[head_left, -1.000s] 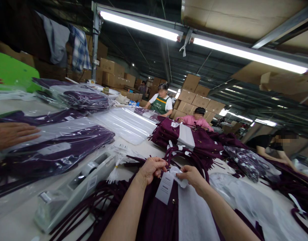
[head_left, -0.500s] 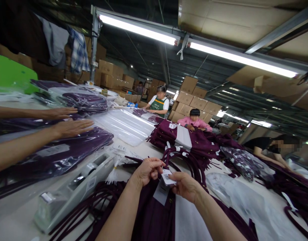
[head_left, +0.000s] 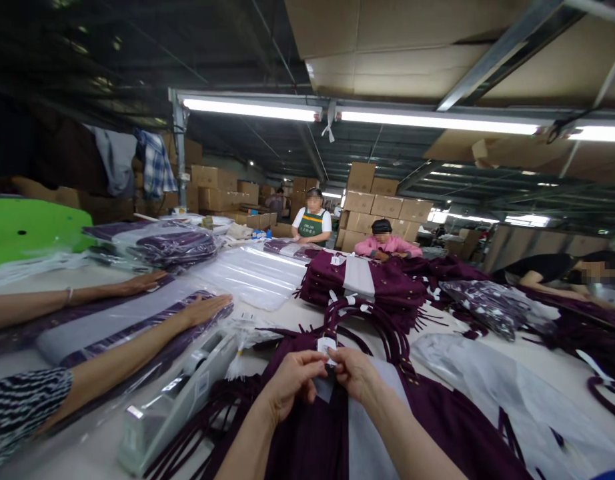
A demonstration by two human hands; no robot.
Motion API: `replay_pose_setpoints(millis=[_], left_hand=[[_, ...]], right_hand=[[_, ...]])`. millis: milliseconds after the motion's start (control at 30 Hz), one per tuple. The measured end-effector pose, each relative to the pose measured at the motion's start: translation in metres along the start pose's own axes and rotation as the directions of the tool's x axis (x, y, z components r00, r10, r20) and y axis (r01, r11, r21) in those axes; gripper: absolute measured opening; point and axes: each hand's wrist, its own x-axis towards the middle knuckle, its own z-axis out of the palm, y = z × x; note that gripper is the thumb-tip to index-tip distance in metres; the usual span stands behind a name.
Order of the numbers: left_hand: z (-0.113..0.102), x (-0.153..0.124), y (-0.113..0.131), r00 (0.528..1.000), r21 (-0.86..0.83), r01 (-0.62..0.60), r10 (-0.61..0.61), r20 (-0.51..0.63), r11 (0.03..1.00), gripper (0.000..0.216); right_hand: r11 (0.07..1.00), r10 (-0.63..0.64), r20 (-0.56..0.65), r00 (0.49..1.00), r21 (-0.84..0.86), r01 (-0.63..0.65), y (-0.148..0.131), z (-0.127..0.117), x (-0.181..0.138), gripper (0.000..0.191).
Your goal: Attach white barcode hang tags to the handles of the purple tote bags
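Observation:
A white tag (head_left: 327, 345) hangs near the handles of a dark purple bag (head_left: 317, 433) that lies in front of me. My right hand (head_left: 356, 375) pinches the tag's lower right edge between thumb and fingers. Just left of it, my left hand (head_left: 293, 381) has its fingers curled together beside the tag; what they hold, if anything, is hidden. A pale grey panel (head_left: 370, 413) runs down the bag beneath my hands. Rounded purple handles (head_left: 382, 327) with white wrapping arch behind the tag.
To my left stands a tape dispenser (head_left: 180, 393); beyond it a co-worker's hands (head_left: 207, 308) press a plastic-wrapped purple item. Folded purple bags (head_left: 327, 280) are stacked ahead. Clear plastic (head_left: 467, 373) lies right. Other people work across the table, with cardboard boxes (head_left: 360, 200) behind.
My view has levelled and tilted upward. My left fingers have moved from above the tag to its lower left. The co-worker's hands have spread apart over the wrapped item.

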Motion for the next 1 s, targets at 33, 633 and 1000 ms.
replay_pose_setpoints(millis=[33,633,1000], left_hand=[[0.002,-0.002,-0.001,1.0,-0.005,0.005,-0.005,0.005,1.0,0.05],[0.012,0.007,-0.001,0.978,0.04,-0.056,0.063,-0.198,0.998,0.061],[-0.006,0.01,0.005,0.837,0.311,-0.126,0.269,-0.477,0.942,0.038]], right_hand=[[1.0,-0.014,-0.007,1.0,0.008,0.014,0.002,0.002,0.001,0.021],[0.996,-0.085,0.169,0.982,0.003,0.086,0.006,0.008,-0.022,0.012],[0.942,-0.282,0.047,0.958,-0.177,0.286,0.004,0.001,-0.03,0.006]])
